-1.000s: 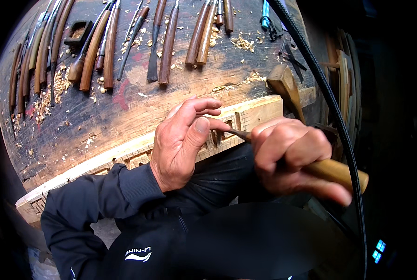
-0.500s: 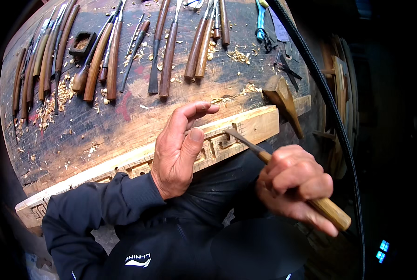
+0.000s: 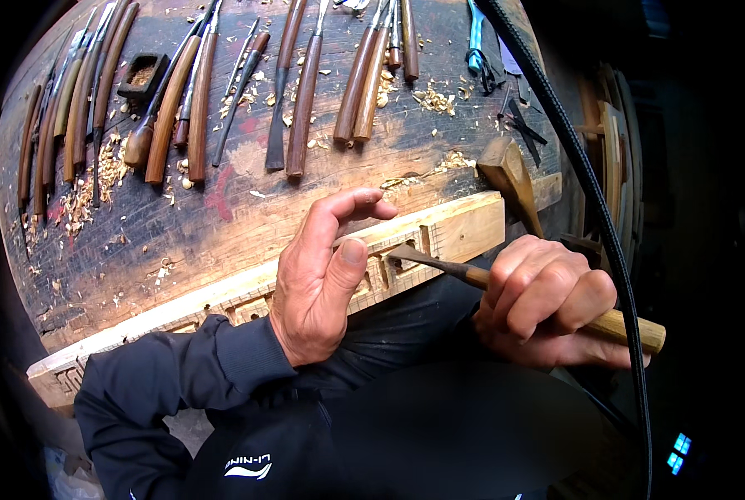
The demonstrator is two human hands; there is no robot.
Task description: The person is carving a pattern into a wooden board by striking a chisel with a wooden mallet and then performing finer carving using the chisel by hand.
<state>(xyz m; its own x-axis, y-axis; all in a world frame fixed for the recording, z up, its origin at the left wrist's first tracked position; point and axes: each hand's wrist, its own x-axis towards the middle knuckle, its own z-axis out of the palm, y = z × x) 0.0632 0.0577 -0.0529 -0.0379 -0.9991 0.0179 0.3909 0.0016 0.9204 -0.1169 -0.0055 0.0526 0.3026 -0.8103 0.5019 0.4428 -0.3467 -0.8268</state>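
Observation:
A long pale wooden board (image 3: 464, 229) lies slantwise along the near edge of the bench. Its near face carries pencilled grid lines and a row of carved recesses. My right hand (image 3: 547, 304) is wrapped round the wooden handle of a chisel (image 3: 439, 265); the blade points left, its tip at a recess near the board's right part. Against the board's middle rests my left hand (image 3: 318, 279), thumb and index finger apart and loosely curved, with the board's top edge showing between them. Its other fingers are mostly hidden.
Several wood-handled carving tools (image 3: 304, 108) lie across the far side of the workbench (image 3: 247, 208). A wooden mallet (image 3: 510, 179) sits just beyond the board's right end. Shavings (image 3: 435, 100), a small dark box (image 3: 143, 77) and a blue-handled brush (image 3: 475, 37) lie around. A black cable (image 3: 585, 158) hangs at right.
My right hand has swung up and to the right, so the chisel lies flatter. Its tip has shifted slightly left and down along the recess. My left hand keeps nearly the same pose.

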